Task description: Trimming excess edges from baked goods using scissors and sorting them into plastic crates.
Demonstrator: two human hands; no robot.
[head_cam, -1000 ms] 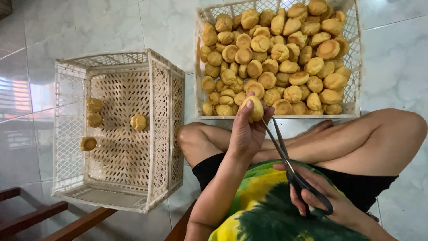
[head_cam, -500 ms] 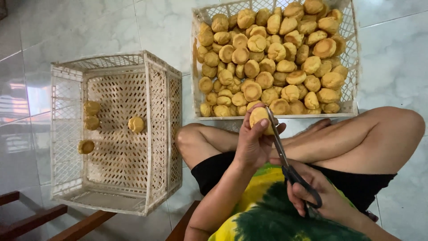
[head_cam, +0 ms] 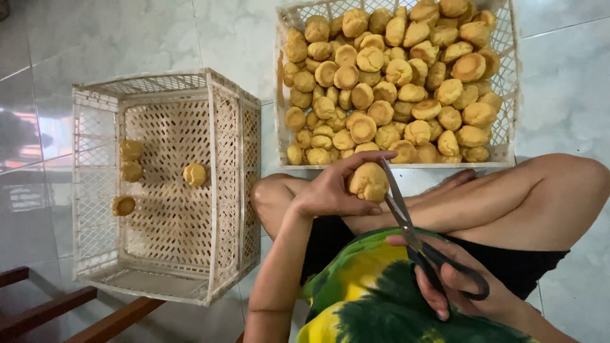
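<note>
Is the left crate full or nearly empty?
Nearly empty: the left crate holds only four pastries, its mesh bottom mostly bare, while the other crate is heaped.

Glossy tiled floor (head_cam: 241,38); matt white plastic lattice crates (head_cam: 229,190); rough, matt golden puffs (head_cam: 368,181); scissors (head_cam: 406,222) with shiny metal blades, black plastic handles.

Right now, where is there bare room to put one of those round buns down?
The left crate is mostly bare: four buns lie on it, open mesh around them. Bare floor tile runs between the two crates. The right crate is packed full. The lap is crowded: left hand holds a bun, right hand holds scissors.
</note>
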